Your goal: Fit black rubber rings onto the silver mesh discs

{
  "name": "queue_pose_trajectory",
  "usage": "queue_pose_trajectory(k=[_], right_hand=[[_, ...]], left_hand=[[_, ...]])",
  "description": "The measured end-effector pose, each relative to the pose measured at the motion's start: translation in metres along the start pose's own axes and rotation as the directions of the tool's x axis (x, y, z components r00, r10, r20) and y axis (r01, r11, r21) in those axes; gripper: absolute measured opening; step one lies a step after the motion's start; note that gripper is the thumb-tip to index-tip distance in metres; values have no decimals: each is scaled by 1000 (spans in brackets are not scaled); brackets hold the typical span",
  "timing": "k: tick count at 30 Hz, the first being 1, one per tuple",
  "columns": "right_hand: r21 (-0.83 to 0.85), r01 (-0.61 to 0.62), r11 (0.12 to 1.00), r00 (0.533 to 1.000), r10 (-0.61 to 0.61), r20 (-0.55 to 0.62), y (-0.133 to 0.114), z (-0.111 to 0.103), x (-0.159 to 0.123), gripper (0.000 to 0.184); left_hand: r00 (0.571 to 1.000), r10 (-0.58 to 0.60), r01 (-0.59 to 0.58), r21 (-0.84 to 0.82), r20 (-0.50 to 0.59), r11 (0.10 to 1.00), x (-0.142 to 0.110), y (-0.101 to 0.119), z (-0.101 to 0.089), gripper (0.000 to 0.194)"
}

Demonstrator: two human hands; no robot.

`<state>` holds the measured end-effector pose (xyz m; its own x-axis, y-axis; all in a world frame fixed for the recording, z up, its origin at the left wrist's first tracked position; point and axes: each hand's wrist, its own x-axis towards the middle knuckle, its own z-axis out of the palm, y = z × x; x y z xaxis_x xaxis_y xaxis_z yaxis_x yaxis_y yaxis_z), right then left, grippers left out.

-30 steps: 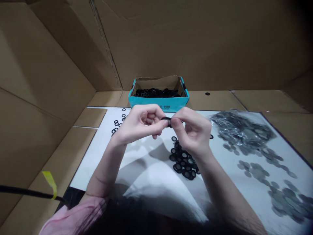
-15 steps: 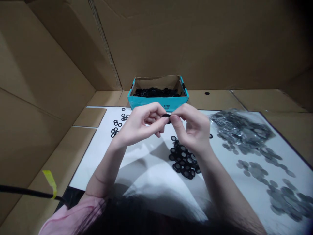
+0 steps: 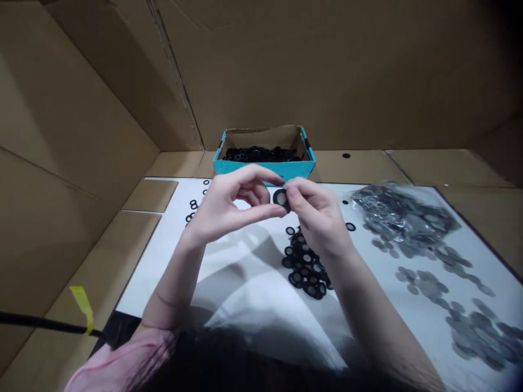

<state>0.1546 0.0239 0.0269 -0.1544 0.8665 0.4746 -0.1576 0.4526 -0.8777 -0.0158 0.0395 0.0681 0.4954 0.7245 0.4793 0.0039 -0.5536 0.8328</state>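
My left hand [image 3: 229, 209] and my right hand [image 3: 316, 215] meet above the white work surface [image 3: 245, 288]. Between their fingertips sits a small black ring [image 3: 280, 197] with a grey disc in its middle. The left thumb and forefinger pinch it from the left, the right fingers hold it from the right. Just below my right hand lies a pile of black rubber rings [image 3: 306, 267]. A teal cardboard box [image 3: 265, 155] holding several more black rings stands right behind my hands.
A clear plastic bag of grey metal discs [image 3: 402, 215] lies at the right, with loose discs [image 3: 469, 321] spilling toward the near right. A few black rings [image 3: 196, 207] lie at the left. Brown cardboard walls enclose the space. A black cable with yellow tape [image 3: 84, 307] crosses the lower left.
The ring has been turned from edge-on to face-on, showing the grey disc inside. My left fingers have spread apart a little, and both hands have risen slightly.
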Motion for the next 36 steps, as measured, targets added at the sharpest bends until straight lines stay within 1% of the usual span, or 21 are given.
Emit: queue_pose_trajectory(k=[3, 7, 12, 16, 20, 22, 24, 26, 28, 30, 33, 36], right_hand=[[133, -81, 988, 996, 75, 45, 0, 2, 0, 34], [228, -163, 960, 986, 149, 78, -2, 5, 1, 38], [271, -217, 938, 975, 196, 103, -5, 6, 1, 39], [244, -209, 947, 976, 186, 116, -7, 6, 1, 37], [187, -154, 970, 985, 136, 105, -5, 5, 1, 35], [120, -80, 990, 995, 72, 68, -4, 3, 0, 29], [-9, 13, 1000, 1000, -13, 17, -4, 2, 0, 22], [-172, 103, 980, 994, -106, -5, -5, 0, 0, 18], [-312, 188, 931, 982, -189, 27, -8, -1, 0, 17], [-385, 255, 887, 967, -245, 77, -10, -1, 0, 18], [-404, 279, 871, 960, -262, 98, -13, 0, 0, 20], [-382, 230, 895, 972, -227, 54, -13, 1, -1, 20]], left_hand=[[995, 98, -98, 65, -1, 993, 0, 0, 1, 27], [983, 181, -178, 118, -17, 977, -1, 1, 3, 23], [980, 198, -192, 135, -31, 972, -2, 1, 3, 24], [977, 209, -200, 160, -44, 967, -3, 1, 4, 24], [975, 216, -206, 156, -45, 966, -3, 2, 4, 24], [981, 185, -176, 148, -51, 973, -3, 3, 4, 22], [988, 132, -119, 155, -74, 981, -4, 4, 5, 17], [993, 72, -54, 178, -97, 983, -4, 5, 6, 11], [994, 42, -20, 206, -104, 978, -4, 6, 7, 9], [996, 24, -5, 218, -88, 976, -3, 7, 8, 9], [998, -3, 15, 168, -67, 986, -3, 8, 8, 9], [997, -12, 20, 100, -77, 995, -2, 6, 8, 10]])
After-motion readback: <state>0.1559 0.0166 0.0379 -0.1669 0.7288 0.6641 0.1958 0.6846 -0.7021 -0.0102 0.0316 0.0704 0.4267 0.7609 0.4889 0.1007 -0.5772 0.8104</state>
